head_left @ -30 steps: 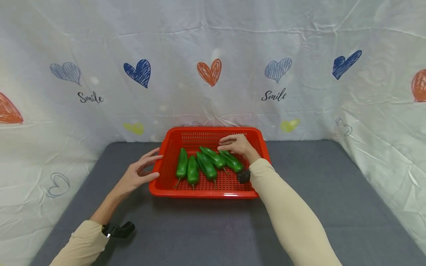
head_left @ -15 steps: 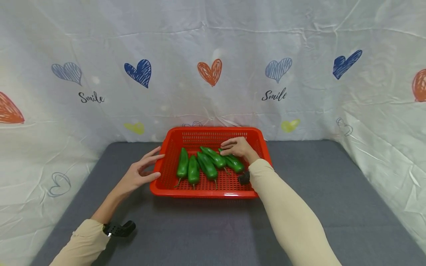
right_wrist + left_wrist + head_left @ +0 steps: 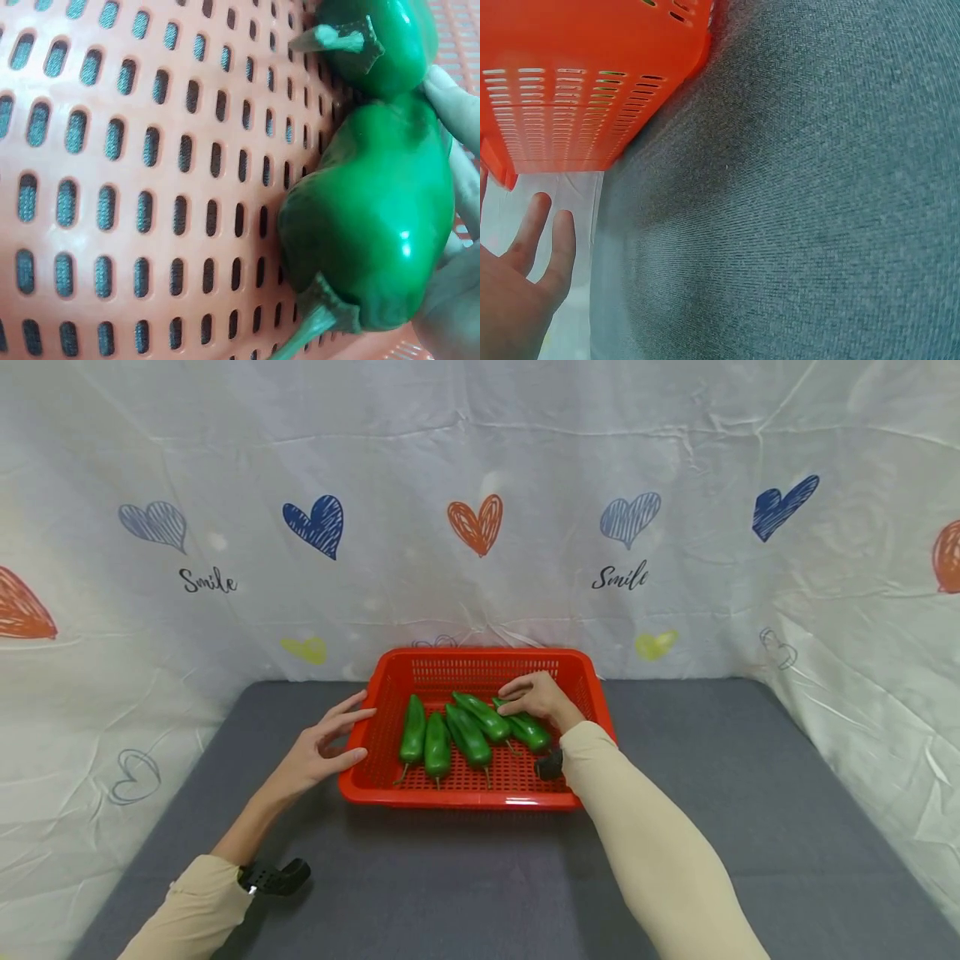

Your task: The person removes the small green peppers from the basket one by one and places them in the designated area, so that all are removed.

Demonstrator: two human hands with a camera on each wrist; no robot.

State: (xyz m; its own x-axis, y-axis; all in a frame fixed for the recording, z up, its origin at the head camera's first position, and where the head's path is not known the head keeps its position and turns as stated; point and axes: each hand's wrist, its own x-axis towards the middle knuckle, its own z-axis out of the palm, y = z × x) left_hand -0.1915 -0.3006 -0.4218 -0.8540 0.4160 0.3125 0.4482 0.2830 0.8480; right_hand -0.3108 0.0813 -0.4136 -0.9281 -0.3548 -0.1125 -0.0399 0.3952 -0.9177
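a person's two bare hands work at a red plastic basket (image 3: 453,799), set on a dark grey table (image 3: 465,877). the right hand (image 3: 542,696) reaches inside over the far end of the rightmost green pepper (image 3: 534,734); fingers lie along it, but whether they are clamped on it or merely touching, i cannot tell. four other green peppers (image 3: 468,737) lie to its left. the left hand (image 3: 313,755) is at the left rim, fingers straight and spread apart, perhaps to steady the basket; contact is unclear.

these four point their stems to the near side, seemingly laid lengthwise to share the floor. a strip of slotted floor shows between stems and near wall. the far rim sits close to a patterned cloth (image 3: 480,602), leaving little room there; table stretches left, right and near, though the right sleeve (image 3: 645,827) crosses the near right corner.
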